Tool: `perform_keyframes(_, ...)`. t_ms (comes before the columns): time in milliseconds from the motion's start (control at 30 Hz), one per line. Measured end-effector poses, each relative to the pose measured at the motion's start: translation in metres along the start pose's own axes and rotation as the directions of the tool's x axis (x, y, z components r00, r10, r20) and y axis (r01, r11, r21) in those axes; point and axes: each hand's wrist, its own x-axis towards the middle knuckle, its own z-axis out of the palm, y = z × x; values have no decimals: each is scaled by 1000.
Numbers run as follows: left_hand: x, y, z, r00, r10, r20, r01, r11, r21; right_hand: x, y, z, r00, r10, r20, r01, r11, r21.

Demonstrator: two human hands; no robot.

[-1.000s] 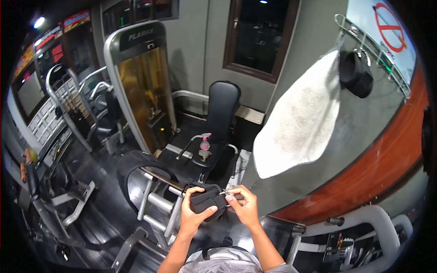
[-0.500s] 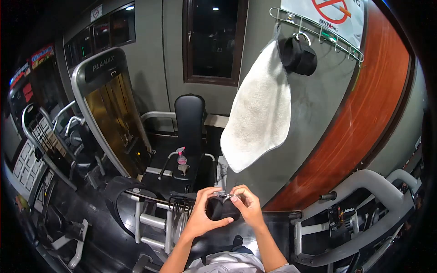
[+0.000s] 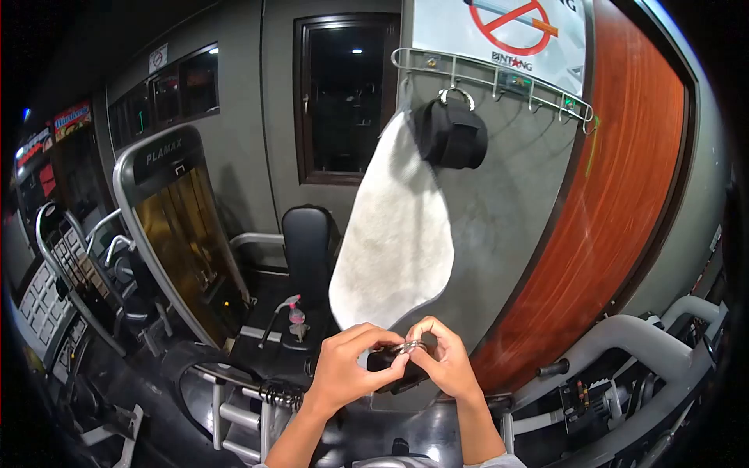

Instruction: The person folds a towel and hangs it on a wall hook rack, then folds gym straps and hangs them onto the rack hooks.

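Observation:
My left hand (image 3: 351,368) and my right hand (image 3: 447,363) meet at the bottom middle, in front of the towel's lower end. Between them is a black ankle strap (image 3: 381,361) with metal rings (image 3: 409,346), pinched at the rings by the fingers and thumbs of both hands. Much of the strap is hidden by my fingers. A similar black ankle strap (image 3: 460,134) hangs by its ring from the wall hook rack (image 3: 499,76). Left of it on the same rack hangs a white towel (image 3: 394,234).
A weight machine (image 3: 175,234) with a black padded seat back (image 3: 307,246) stands to the left. A spray bottle (image 3: 296,314) is on its seat. Grey machine frames (image 3: 624,347) stand at right, beside a reddish wood panel (image 3: 616,179). A no-smoking sign (image 3: 511,31) is above the rack.
My view has tilted up and shifted right, so the rack and towel appear lower and further left. Both hands have moved closer together at the rings, still holding the strap.

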Motion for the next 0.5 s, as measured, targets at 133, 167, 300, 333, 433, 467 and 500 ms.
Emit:
perform_keyframes(133, 34, 6, 20, 965, 258, -44, -243, 947, 209, 16, -14, -31, 999, -32, -30, 30, 996, -82)
perform_keyframes(167, 44, 9, 24, 962, 269, -49, -253, 944, 212, 21, -18, -39, 995, -79, -59, 71, 990, -119)
perform_keyframes(300, 84, 26, 35, 906, 422, -19, -385, 844, 372, 42, -51, -67, 950, -274, -151, 215, 922, -323)
perform_keyframes(333, 95, 28, 38, 887, 460, -27, -423, 836, 350, 49, -59, -72, 921, -346, -178, 273, 901, -338)
perform_keyframes(433, 130, 37, 47, 864, 501, -40, -466, 829, 310, 76, -86, -94, 849, -506, -151, 388, 792, -472)
perform_keyframes(467, 142, 44, 49, 860, 506, -72, -458, 826, 329, 85, -98, -97, 814, -562, -144, 426, 747, -509)
perform_keyframes(500, 155, 51, 51, 854, 510, -106, -448, 823, 349, 93, -110, -103, 802, -581, -138, 426, 719, -550)
